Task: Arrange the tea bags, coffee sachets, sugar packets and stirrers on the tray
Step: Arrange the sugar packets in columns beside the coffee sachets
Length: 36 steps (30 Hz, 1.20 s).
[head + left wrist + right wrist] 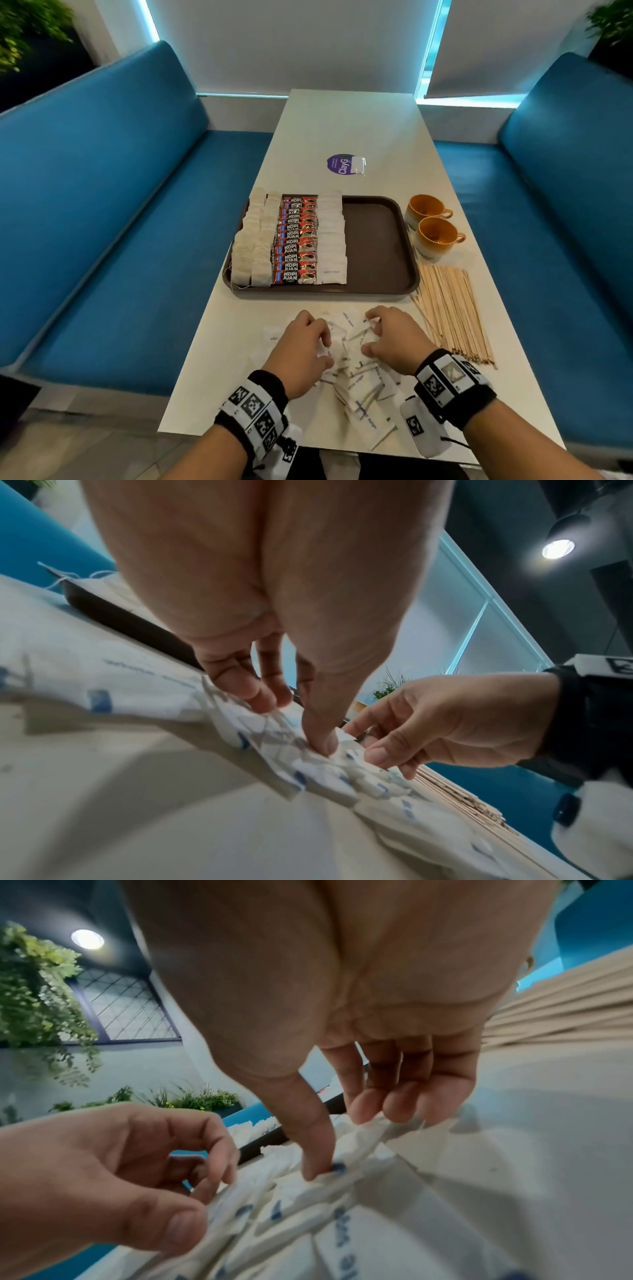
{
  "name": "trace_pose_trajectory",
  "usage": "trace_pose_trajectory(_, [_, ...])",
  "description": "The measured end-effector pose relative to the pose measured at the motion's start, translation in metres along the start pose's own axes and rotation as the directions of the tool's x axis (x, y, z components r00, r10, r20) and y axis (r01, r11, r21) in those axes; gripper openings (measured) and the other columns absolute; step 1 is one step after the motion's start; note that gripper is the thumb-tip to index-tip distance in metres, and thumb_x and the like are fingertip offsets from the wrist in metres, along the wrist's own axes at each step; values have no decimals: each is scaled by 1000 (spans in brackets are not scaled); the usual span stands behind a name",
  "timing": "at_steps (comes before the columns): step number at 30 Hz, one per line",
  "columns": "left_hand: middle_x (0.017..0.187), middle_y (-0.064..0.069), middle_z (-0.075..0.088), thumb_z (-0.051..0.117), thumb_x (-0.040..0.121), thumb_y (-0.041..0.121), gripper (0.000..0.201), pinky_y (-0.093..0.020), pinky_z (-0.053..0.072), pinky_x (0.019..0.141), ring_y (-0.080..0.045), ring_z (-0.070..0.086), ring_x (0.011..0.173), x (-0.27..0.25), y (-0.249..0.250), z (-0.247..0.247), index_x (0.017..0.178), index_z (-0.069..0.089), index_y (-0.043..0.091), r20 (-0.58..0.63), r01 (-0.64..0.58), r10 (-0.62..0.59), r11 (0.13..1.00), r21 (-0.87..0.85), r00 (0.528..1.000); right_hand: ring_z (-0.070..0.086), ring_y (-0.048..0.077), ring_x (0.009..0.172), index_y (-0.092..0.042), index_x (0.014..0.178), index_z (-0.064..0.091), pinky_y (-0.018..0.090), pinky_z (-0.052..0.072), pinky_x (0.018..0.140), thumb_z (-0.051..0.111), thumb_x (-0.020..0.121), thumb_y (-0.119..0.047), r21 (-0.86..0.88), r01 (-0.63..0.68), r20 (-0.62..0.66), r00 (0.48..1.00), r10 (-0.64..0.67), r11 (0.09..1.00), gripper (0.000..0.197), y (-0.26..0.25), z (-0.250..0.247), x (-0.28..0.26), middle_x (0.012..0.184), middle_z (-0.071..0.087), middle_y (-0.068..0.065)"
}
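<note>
Sugar packets, white paper w/ blue print [356,380], lie in a loose heap on the pale rectangular table [352,130], near edge, just in front of the dark brown plastic tray [373,240]. We have both hands down in that heap. Left hand [303,346]: fingers curled, thumb and fingertips [260,696] pinching packets, clear in left wrist view. Right hand [394,337]: thumb and fingers [394,1104] curled onto crumpled packets, gripping a few.

Progress, our read: well past halfway. Tray's left part is filled in neat rows: two columns of off-white tea bags [251,240], one column of red-black Kopi Juan coffee sachets [296,240], one column of white sugar packets already placed [330,236]. Right part of tray is bare brown. Left to do: rest of the sugar heap, then the light wooden stirrers [452,308], which lie fanned on the table right of the tray, none on it yet.

Other containers: two orange-glazed ceramic cups [433,226] right of tray, beyond the stirrers; both look empty inside. Purple round sticker [339,164] further up the table, w/ a small clear wrapper on it.

Current step, we judge: gathering/squaring a batch of packets for a second sugar column.
</note>
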State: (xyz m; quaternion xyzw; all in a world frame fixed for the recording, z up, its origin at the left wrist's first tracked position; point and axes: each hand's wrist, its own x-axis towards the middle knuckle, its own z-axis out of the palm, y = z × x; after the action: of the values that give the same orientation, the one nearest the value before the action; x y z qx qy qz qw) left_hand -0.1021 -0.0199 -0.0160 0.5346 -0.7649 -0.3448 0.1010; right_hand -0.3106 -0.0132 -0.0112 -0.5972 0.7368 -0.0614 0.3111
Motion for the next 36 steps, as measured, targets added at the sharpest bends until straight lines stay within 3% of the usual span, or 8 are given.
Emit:
trace_pose_trajectory(4, [127,9,44,75,84,24,46,-26,41,100,-13,42,118,0,1,2,124,53,29,15,-46,45,997,64,999,55,20,115,-22,129,63,31,49,96,85,77,-38,-61,-22,-36,999,20,998,58,-2,-3,-2,124,51,2])
trace_pose_trajectory(7, [129,7,48,73,85,25,56,-30,38,106,-16,38,122,4,2,2,136,49,29,37,-43,39,991,125,999,53,22,111,-25,108,65,31,48,91,86,73,-40,-84,-46,-22,999,45,995,44,-3,-4,-3,118,49,1])
trace_pose_trajectory(13, [120,-1,53,71,89,20,43,-27,37,95,-22,42,118,9,6,3,129,57,23,72,-49,38,985,167,997,58,9,77,-22,105,61,23,43,58,90,68,-22,107,-65,-23,997,68,992,46,-3,-5,-6,94,60,-5])
trace_pose_trajectory(19, [91,7,64,71,86,15,10,-26,45,73,-15,61,86,2,3,-9,87,66,24,-35,-43,40,996,-81,999,57,9,76,-16,96,70,23,45,59,90,69,-19,123,-91,4,996,92,988,34,-1,-4,-6,86,64,-5])
trace_pose_trajectory(24, [97,12,74,70,93,22,15,-28,54,80,-4,69,89,-11,-25,-42,106,68,30,-170,49,-124,919,-391,978,66,15,80,-17,86,70,26,50,61,86,73,-18,207,-91,-4,996,94,974,21,6,-7,-8,88,72,0])
trace_pose_trajectory(27, [90,7,74,64,98,24,9,-29,52,69,2,67,72,-20,-43,-61,103,66,32,-231,105,-238,875,-473,943,68,14,78,-20,88,70,25,50,62,80,83,-24,272,-44,-29,998,54,961,12,11,-12,-14,86,73,-2])
trace_pose_trajectory(30, [84,8,75,66,97,32,6,-28,49,67,1,67,68,-26,-60,-74,100,68,27,-163,182,-274,885,-428,948,72,17,76,-22,89,72,29,56,63,77,89,-30,390,-13,-79,996,48,921,10,14,-19,-19,84,75,-1])
trace_pose_trajectory(36, [121,11,58,82,83,35,24,-22,41,90,-9,57,107,-14,-63,-68,99,71,21,-18,155,-156,987,-45,988,66,30,76,-9,83,69,49,57,80,71,95,-33,355,54,-132,991,-7,933,27,10,-31,-21,87,71,17])
